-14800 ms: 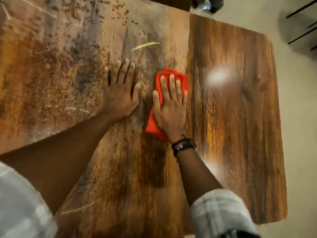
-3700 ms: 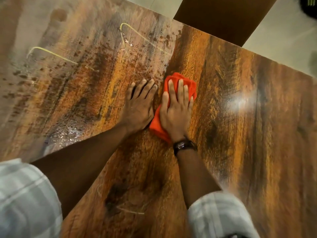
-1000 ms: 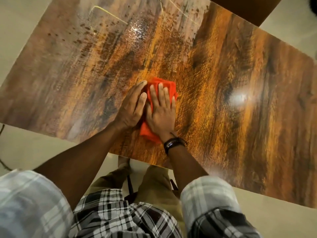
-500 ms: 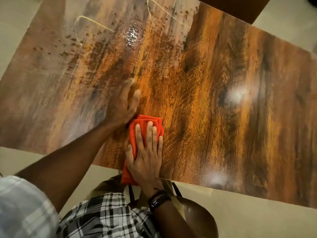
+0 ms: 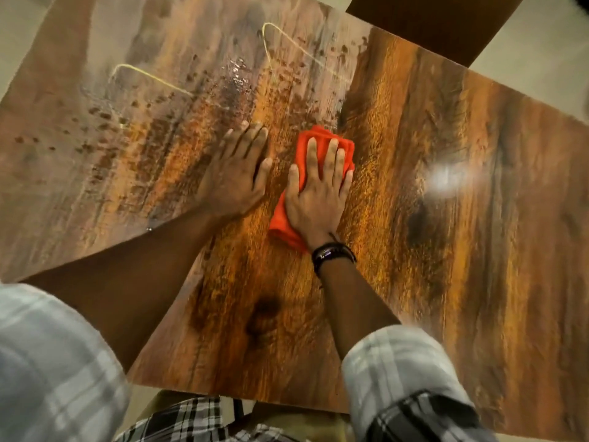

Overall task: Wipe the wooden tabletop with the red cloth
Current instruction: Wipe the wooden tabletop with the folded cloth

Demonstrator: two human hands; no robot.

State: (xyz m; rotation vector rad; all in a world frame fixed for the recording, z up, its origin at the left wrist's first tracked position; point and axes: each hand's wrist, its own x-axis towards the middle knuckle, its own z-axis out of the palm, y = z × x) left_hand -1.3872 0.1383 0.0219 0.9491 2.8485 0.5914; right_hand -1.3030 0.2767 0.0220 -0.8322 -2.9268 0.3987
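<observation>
Pressing flat on the cloth (image 5: 320, 138): right grip (image 5: 318, 193), palm down, fingers straight and slightly spread, none curled round the fabric. Cloth is red and folded. It lies on the surface (image 5: 446, 266) near the middle, with its far end and near-left corner showing past the grip. Left grip (image 5: 234, 177) is also flat with fingers extended, holding nothing, on bare wood just left of the cloth. Thumb is close to the cloth; cannot tell whether they touch. Droplets and smears (image 5: 237, 74) on far-left part of surface. Dark bands (image 5: 333, 253) on right wrist. Glare spot (image 5: 446, 178) to the right of the cloth.
</observation>
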